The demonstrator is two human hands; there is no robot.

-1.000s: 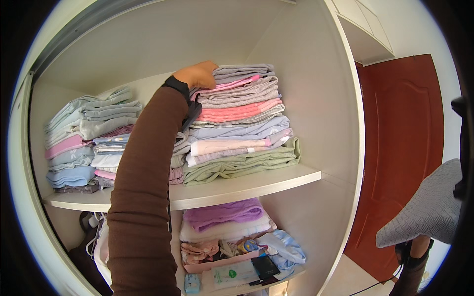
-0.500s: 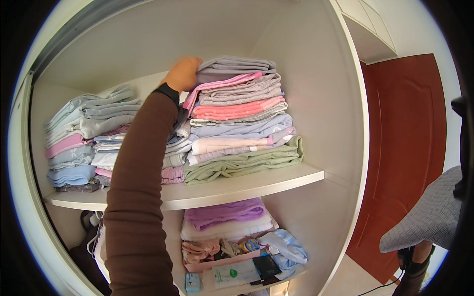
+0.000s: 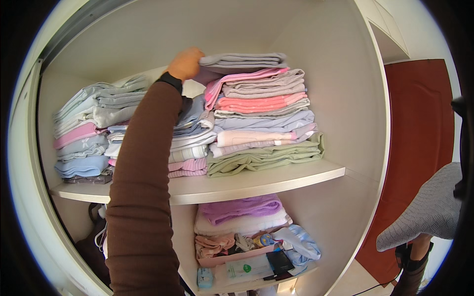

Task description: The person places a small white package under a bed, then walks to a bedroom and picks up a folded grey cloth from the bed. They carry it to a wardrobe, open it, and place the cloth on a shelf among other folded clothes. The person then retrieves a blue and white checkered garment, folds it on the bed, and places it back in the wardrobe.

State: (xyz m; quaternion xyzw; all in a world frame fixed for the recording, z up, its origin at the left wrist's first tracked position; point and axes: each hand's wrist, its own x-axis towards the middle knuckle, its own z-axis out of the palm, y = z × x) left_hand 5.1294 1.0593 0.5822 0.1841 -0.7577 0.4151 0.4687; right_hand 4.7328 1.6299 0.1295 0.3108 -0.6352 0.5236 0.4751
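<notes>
My left hand point(image 3: 186, 64) reaches up to the right-hand stack, its fingers closed on the left edge of a folded grey cloth point(image 3: 244, 60) on top. The cloth's left side is raised off the pink-edged folded cloth point(image 3: 242, 76) below. Beneath lie folded beige point(image 3: 264, 85), coral point(image 3: 261, 102), lavender and green cloths point(image 3: 266, 157). Far to the right, my right hand point(image 3: 420, 246) is under a grey textured cloth point(image 3: 424, 212), which drapes over it. Its fingers are mostly hidden by the cloth. Both wrists carry dark bands.
The stacks stand on a pale closet shelf point(image 3: 261, 186). More folded clothes point(image 3: 81, 130) are piled at the left. Below are a purple fluffy cloth point(image 3: 242, 209), a pink box point(image 3: 207, 261) and packets. The closet's side panel point(image 3: 350, 98) stands at right, before a red-brown door point(image 3: 419, 123).
My left hand has raised the left side of the grey cloth, opening a gap above the pink-edged one. The view has shifted, so the shelf appears farther right.
</notes>
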